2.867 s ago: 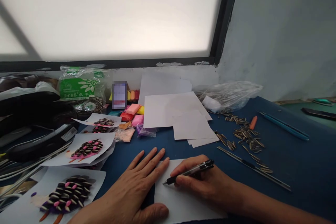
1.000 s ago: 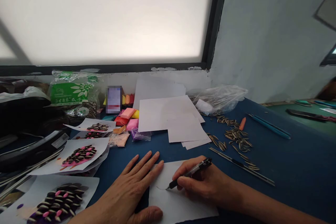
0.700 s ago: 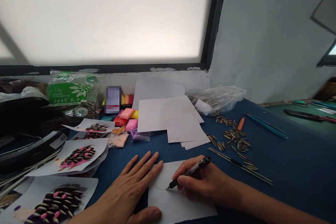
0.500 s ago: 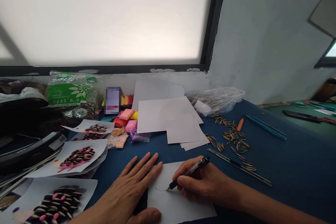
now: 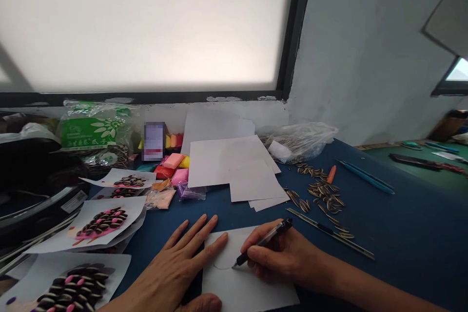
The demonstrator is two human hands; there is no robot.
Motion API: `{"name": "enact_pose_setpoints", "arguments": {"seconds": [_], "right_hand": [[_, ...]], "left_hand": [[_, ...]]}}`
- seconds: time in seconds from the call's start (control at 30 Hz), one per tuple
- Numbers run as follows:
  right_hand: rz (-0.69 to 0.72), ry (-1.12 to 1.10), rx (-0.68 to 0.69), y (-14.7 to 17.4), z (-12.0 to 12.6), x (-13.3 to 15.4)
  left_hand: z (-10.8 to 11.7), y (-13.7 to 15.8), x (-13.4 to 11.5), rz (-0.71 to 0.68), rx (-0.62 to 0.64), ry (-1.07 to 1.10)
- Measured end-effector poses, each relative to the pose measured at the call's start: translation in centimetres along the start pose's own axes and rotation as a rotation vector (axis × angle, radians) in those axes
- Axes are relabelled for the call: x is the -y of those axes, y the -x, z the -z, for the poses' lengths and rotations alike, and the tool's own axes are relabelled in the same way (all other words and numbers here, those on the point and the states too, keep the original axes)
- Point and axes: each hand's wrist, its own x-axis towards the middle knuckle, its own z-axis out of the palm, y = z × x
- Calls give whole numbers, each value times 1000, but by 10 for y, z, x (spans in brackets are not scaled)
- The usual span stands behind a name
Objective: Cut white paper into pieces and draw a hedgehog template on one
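Head view: a pen (image 5: 269,238) slants in the right hand (image 5: 287,253), its tip meeting a sheet (image 5: 248,290) just left of those fingers.
Right fingers: closed on the pen, thumb and index pinching low over its dark grip.
Pen handling: probably light, rigid and a little slick on the barrel; the grip just behind the tip looks the surest hold.
Sheet: under both hands, flat, carrying a faint curved line (image 5: 221,268) between the left index and the pen tip.
Sheet handling: likely thin, light, easy to crease or slide; best pressed flat near an edge.
Left fingers: spread and gripping nothing; the left hand (image 5: 181,261) lies with index and thumb over the sheet's left edge.
Right of the right fingers: a metal tool (image 5: 329,230), then seeds (image 5: 326,197), an orange stick (image 5: 331,174) and a blue tool (image 5: 365,178).
Beyond both hands' fingertips: papers (image 5: 219,161), overlapping; a clear bag (image 5: 307,141) past them to the right.
Beyond the left fingertips: colored packets (image 5: 173,161), a blurred screen (image 5: 153,141) and a green bag (image 5: 87,131).
Left of the left fingers: seed-covered cards (image 5: 122,265).
Beneath everything: a blue tabletop (image 5: 402,234).
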Motion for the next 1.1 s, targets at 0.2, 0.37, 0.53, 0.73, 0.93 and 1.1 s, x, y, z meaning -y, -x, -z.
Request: {"name": "enact_pose_setpoints", "arguments": {"seconds": [0.2, 0.37, 0.53, 0.73, 0.93, 1.1], "right_hand": [[70, 165, -60, 4, -4, 3], [98, 260, -110, 6, -6, 2], [35, 175, -85, 2, -6, 1], [58, 120, -61, 2, -5, -3], [98, 196, -59, 4, -5, 1], [152, 215, -31, 2, -4, 3]], "left_hand": [[-2, -1, 2, 10, 25, 11], [-2, -1, 3, 8, 31, -26], [-3, 1, 3, -48, -74, -120], [-7, 3, 0, -239, -250, -128], [-10, 2, 0, -243, -234, -106], [-10, 3, 0, -245, -228, -116]]}}
